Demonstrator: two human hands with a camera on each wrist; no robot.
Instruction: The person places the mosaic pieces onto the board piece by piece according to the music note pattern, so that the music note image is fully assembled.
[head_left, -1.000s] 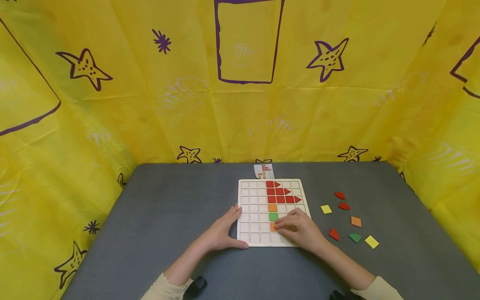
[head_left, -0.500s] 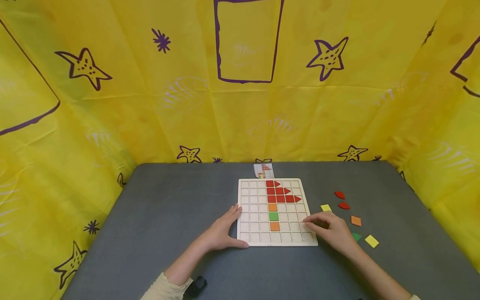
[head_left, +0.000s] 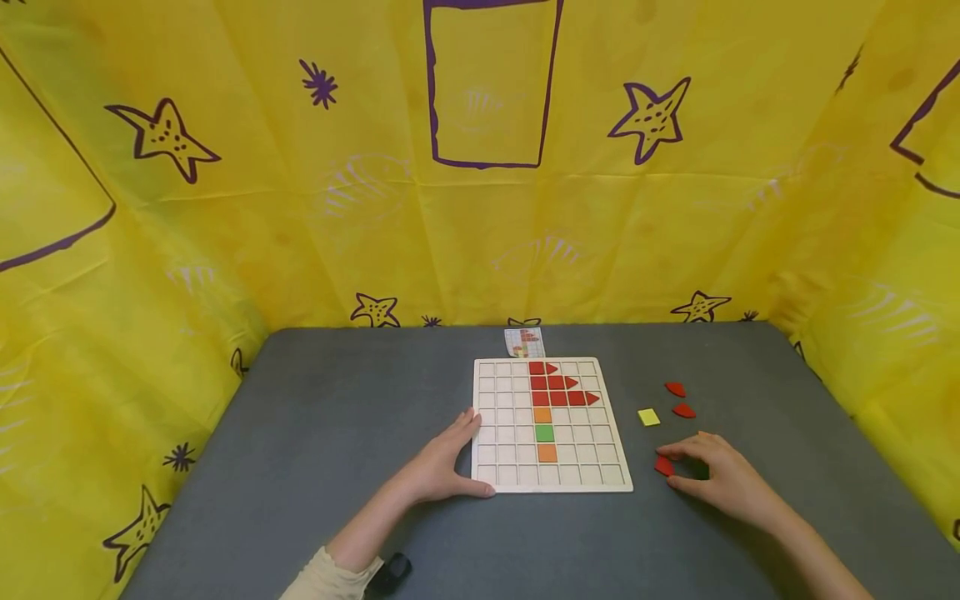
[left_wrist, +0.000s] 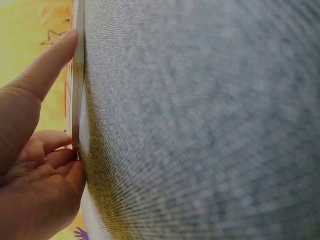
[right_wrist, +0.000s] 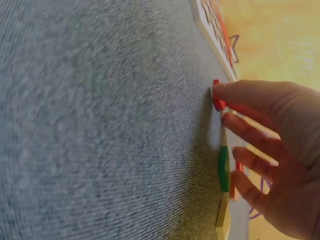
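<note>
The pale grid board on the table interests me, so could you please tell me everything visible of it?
The board is a thin, squarish, wood-like panel divided into square cells. It lies flat on the grey table. Red squares and red triangles partly fill its three farthest rows; nearer the person, an orange square, a green square and another orange square run down one column. Its other cells are bare. The left hand touches its left side and near-left corner.
</note>
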